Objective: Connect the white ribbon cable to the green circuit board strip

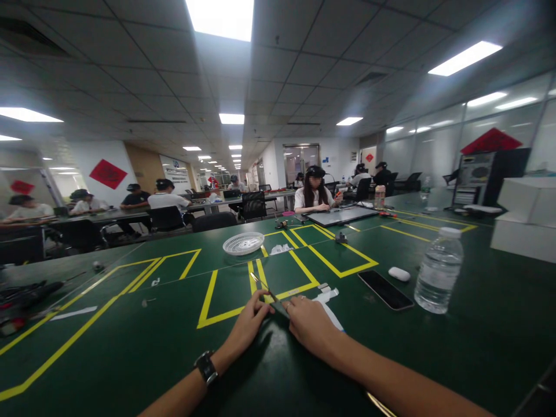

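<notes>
At the near middle of the green table, my left hand (249,318) and my right hand (310,321) come close together. Between them is a slim object with a shiny, narrow far end (262,282) and a flat grey-green part (280,307). My left fingers pinch it from the left side. The fingers of my right hand are curled over its near right part, which hides much of it; I cannot make out its exact kind. White paper or plastic strips (328,301) lie just beyond and beside my right hand.
A white plastic basket (243,243) sits ahead. To the right are a black phone (385,289), a white earbud case (399,274) and a water bottle (439,272). Dark tools (26,301) lie far left. Opposite, a person (315,194) works by a grey panel (343,215).
</notes>
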`<state>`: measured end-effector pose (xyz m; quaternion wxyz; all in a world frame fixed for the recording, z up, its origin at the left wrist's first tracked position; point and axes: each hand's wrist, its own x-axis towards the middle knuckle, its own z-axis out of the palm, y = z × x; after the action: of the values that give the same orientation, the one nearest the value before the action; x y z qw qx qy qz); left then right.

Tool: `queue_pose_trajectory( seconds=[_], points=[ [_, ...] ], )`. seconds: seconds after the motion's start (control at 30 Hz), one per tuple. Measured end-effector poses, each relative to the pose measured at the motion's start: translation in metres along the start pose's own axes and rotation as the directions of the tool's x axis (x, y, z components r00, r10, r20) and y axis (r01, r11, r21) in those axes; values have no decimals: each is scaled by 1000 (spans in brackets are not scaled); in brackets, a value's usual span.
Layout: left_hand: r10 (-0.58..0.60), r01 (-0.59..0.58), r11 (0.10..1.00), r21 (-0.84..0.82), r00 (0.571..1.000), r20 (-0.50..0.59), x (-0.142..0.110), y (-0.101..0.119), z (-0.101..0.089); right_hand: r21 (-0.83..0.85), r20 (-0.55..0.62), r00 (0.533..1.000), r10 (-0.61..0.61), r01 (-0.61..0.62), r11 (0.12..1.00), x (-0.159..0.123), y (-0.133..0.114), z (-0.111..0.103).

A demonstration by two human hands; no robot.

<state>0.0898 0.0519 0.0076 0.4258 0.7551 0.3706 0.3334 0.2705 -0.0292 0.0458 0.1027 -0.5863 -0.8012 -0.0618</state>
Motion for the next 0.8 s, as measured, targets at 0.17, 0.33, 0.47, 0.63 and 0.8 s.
queue_pose_trajectory(
  seconds=[0.17,0.33,0.47,0.63,0.8],
  points=[
    [26,-29,998,-52,998,-56,4,-5,0,-14,-50,996,-77,76,997,-3,-10,-1],
    [-41,33,998,-52,987,-156,8,-12,-3,-25,-82,988,-133,132,991,-4,-17,5],
    [-41,23,993,-118,986,-159,9,-16,-5,45,-128,984,-123,130,990,-5,-18,3],
    [-52,12,977,-214,982,-180,7,-16,-7,357,-177,984,24,41,933,-5,-9,7],
    [-94,21,920,-391,981,-170,4,-14,-2,716,-144,986,89,41,697,0,-3,13]
  ],
)
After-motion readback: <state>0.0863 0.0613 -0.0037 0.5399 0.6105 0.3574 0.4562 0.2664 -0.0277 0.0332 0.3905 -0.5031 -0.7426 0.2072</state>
